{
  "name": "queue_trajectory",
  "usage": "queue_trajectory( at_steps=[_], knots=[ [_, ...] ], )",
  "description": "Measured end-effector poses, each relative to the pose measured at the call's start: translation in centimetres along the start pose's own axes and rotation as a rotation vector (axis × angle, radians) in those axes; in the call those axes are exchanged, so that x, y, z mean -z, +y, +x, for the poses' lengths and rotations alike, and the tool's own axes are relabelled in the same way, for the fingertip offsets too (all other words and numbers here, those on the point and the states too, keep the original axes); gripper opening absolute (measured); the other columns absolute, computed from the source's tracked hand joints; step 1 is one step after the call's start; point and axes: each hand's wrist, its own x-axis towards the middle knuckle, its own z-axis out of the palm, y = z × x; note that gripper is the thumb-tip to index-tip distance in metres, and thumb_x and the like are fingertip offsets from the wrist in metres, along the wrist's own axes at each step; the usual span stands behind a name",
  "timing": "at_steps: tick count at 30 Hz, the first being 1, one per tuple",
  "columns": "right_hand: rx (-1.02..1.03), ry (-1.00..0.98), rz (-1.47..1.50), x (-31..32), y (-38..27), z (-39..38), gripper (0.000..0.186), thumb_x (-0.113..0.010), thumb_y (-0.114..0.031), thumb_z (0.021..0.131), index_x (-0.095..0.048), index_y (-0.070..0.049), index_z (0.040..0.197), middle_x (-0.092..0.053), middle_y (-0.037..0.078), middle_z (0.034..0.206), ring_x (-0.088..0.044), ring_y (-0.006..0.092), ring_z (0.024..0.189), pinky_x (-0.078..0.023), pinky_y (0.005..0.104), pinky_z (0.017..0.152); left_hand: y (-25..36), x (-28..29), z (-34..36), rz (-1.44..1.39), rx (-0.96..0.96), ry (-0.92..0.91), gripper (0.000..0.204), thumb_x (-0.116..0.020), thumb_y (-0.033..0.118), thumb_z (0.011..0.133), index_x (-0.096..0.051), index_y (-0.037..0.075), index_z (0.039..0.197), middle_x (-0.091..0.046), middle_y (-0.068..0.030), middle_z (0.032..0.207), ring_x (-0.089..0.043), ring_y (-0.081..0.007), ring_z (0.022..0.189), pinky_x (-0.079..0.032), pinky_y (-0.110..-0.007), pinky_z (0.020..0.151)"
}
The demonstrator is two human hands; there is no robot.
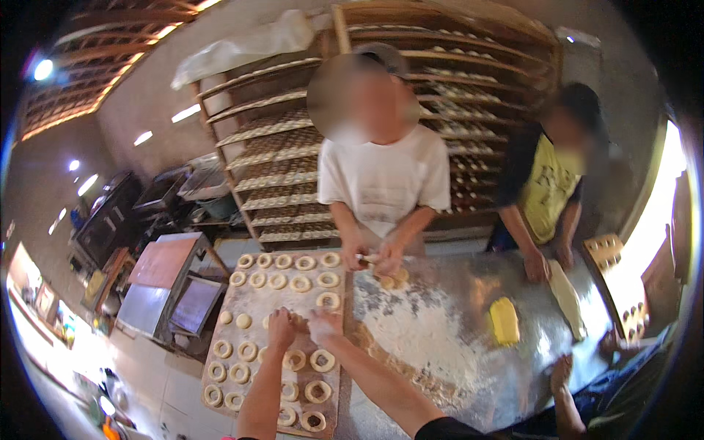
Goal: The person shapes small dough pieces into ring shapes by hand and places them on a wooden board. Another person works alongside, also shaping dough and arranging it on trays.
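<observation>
My left hand point(281, 328) and my right hand point(325, 328) meet low over a floured wooden board point(253, 301). Their fingers are closed round a small piece of dough point(299, 320), whose shape is mostly covered. Rows of pale dough rings point(301, 284) lie on the board beyond my hands, and more dough rings point(239, 373) fill its near part. Just left of my left hand are small flattened dough rounds point(243, 321) without holes.
A metal table point(477, 275) right of the board carries scattered flour point(418, 330) and a yellow dough slab point(504, 321). Across it, a person in white point(383, 172) handles dough pieces. A person in yellow and black point(546, 183) handles a long dough sheet point(566, 297). Loaded racks point(282, 174) stand behind.
</observation>
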Motion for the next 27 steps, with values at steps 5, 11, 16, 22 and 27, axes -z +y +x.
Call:
queue_trajectory(
  at_steps=[5,11,16,22,27],
  knots=[
    [0.068,-0.002,0.713,4.1,7.9,-7.2,0.046,-0.064,-0.025,0.093,-0.05,-0.01,0.134,-0.069,0.02,0.111,-0.067,0.0338,0.107,-0.053,0.0435,0.089,5.7,0.2,-3.4,-0.592,0.094,0.014,0.025,-0.074,0.012,0.086,-0.059,0.004,0.104,-0.067,-0.0134,0.084,-0.066,-0.0252,0.075,-0.052,-0.038,0.07],
    [-0.139,0.145,0.092,5.5,21.5,-17.5,0.039,-0.069,-0.023,0.083,-0.064,-0.005,0.117,-0.073,0.018,0.097,-0.07,0.0388,0.094,-0.054,0.0474,0.086,18.1,-3.0,-9.8,-0.414,-0.415,-0.369,0.029,-0.07,0.013,0.088,-0.063,0.008,0.116,-0.07,-0.0185,0.096,-0.069,-0.0328,0.092,-0.055,-0.043,0.078],
    [-0.072,0.248,-0.038,6.4,22.3,-17.7,0.027,-0.072,-0.025,0.087,-0.067,-0.004,0.103,-0.071,0.012,0.091,-0.069,0.0339,0.083,-0.055,0.045,0.08,23.5,-3.6,-11.9,-0.368,-0.152,-0.317,0.032,-0.065,0.022,0.095,-0.06,0.006,0.122,-0.072,-0.0211,0.098,-0.068,-0.0394,0.091,-0.055,-0.047,0.078],
    [-0.281,-0.082,1.178,10.6,19.1,-20.2,0.033,-0.08,-0.011,0.082,-0.058,-0.003,0.106,-0.069,0.015,0.098,-0.068,0.0201,0.093,-0.055,0.0355,0.079,25.4,0.4,-13.2,-0.942,0.253,-0.481,0.03,-0.068,0.023,0.098,-0.066,0.0,0.116,-0.074,-0.0121,0.086,-0.074,-0.0203,0.083,-0.057,-0.035,0.072],
    [-0.028,-0.009,1.248,12.9,16.3,-21.9,0.05,-0.078,-0.01,0.084,-0.047,-0.005,0.124,-0.067,0.013,0.099,-0.067,0.0184,0.09,-0.054,0.035,0.079,25.3,4.8,-13.8,-1.039,0.172,-0.38,0.028,-0.076,0.016,0.09,-0.069,0.0,0.111,-0.075,-0.0103,0.093,-0.072,-0.0143,0.082,-0.056,-0.029,0.072]
  ],
)
